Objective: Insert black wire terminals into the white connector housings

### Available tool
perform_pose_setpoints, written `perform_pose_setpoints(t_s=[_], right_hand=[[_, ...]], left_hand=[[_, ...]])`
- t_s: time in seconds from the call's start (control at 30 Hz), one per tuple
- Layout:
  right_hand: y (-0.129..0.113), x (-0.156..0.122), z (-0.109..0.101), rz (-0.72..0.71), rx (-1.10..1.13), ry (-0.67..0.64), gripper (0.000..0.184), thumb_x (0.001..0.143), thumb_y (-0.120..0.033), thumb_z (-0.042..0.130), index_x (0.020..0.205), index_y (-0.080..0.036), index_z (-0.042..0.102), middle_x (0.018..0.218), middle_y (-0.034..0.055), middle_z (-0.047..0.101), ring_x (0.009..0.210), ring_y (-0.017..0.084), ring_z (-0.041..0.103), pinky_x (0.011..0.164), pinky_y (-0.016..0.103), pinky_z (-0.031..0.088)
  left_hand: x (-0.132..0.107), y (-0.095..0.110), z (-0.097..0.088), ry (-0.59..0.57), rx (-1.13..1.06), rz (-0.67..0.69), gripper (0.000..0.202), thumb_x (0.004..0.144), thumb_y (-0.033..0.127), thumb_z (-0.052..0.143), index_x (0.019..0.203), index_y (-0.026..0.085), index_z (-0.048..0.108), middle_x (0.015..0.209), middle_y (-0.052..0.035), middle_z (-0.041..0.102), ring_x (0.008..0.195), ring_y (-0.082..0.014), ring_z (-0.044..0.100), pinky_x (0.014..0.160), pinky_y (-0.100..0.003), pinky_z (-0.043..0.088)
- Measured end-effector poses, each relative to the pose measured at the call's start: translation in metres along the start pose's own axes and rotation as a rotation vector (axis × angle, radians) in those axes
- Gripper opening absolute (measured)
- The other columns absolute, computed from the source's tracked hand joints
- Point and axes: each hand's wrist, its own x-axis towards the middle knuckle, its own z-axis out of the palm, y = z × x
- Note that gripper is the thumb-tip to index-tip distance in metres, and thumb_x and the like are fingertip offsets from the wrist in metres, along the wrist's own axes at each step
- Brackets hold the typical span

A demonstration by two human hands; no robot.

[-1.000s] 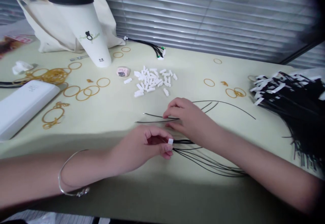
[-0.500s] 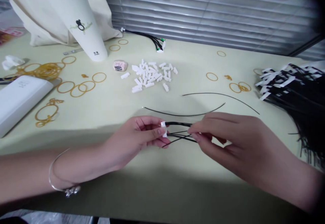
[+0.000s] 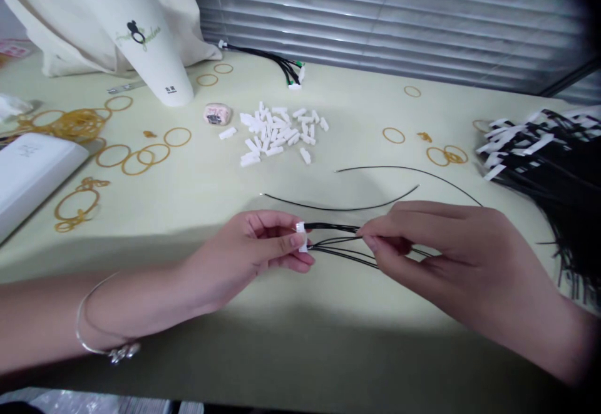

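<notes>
Between the thumb and fingers of my left hand (image 3: 267,242) is a small white plug connector (image 3: 302,238), held upright over the table. Several thin black wires (image 3: 331,227) run from its right side toward my right hand (image 3: 432,251). My right thumb and forefinger pinch some of these wires a short way from the connector; other wires pass below the fingertips. Just beyond my hands lie two loose black wires, a near one (image 3: 338,208) and a far one (image 3: 413,168), whose right end meets the edge of my right hand in view.
White connector housings (image 3: 275,132) are piled mid-table near a pink block (image 3: 217,113). Rubber bands (image 3: 113,155), a white box (image 3: 32,176) and a tumbler (image 3: 154,44) stand left. Bundled black wires (image 3: 539,176) lie right; a finished-looking harness (image 3: 267,57) lies by the blinds (image 3: 328,19).
My right hand has shifted slightly right along the wires. A wire end that stuck out below the connector now lies with the others at it. The view has moved a little.
</notes>
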Motion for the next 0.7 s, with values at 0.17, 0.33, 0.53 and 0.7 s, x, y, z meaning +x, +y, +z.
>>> perform_pose_setpoints(t_s=[0.17,0.33,0.53,0.7], right_hand=[[0.003,-0.003,0.008,-0.201,-0.200,0.007,0.019,0.083,-0.015,0.051,0.100,-0.020,0.058,0.090,0.0003,0.059,0.077,0.009,0.054,0.066,0.021,0.042],[0.003,-0.004,0.019,-0.277,-0.287,-0.182,0.012,0.081,-0.013,0.048,0.090,-0.019,0.054,0.079,0.0000,0.053,0.064,0.011,0.045,0.051,0.024,0.031],[0.001,0.000,0.029,-0.291,-0.165,-0.105,0.019,0.080,-0.004,0.047,0.093,-0.011,0.058,0.084,0.0053,0.053,0.077,0.015,0.047,0.069,0.028,0.038],[-0.003,0.000,0.034,-0.210,-0.266,-0.115,0.015,0.078,0.000,0.046,0.082,-0.012,0.055,0.081,0.0054,0.048,0.076,0.015,0.043,0.069,0.029,0.037]], left_hand=[[-0.003,0.002,0.001,0.015,0.010,-0.010,0.013,0.073,0.014,0.070,0.083,0.009,0.064,0.073,-0.0025,0.064,0.068,-0.0129,0.065,0.068,-0.022,0.054],[-0.003,0.002,0.001,0.019,0.002,-0.031,0.015,0.072,0.013,0.070,0.085,0.010,0.063,0.075,-0.0042,0.066,0.068,-0.0138,0.066,0.070,-0.022,0.054],[-0.002,0.002,0.000,-0.007,0.019,-0.029,0.015,0.073,0.014,0.069,0.085,0.010,0.062,0.076,-0.0027,0.065,0.069,-0.0136,0.066,0.071,-0.023,0.053],[-0.002,0.002,0.000,-0.013,0.049,-0.037,0.016,0.074,0.016,0.069,0.086,0.011,0.062,0.077,-0.0025,0.065,0.070,-0.0132,0.065,0.072,-0.023,0.053]])
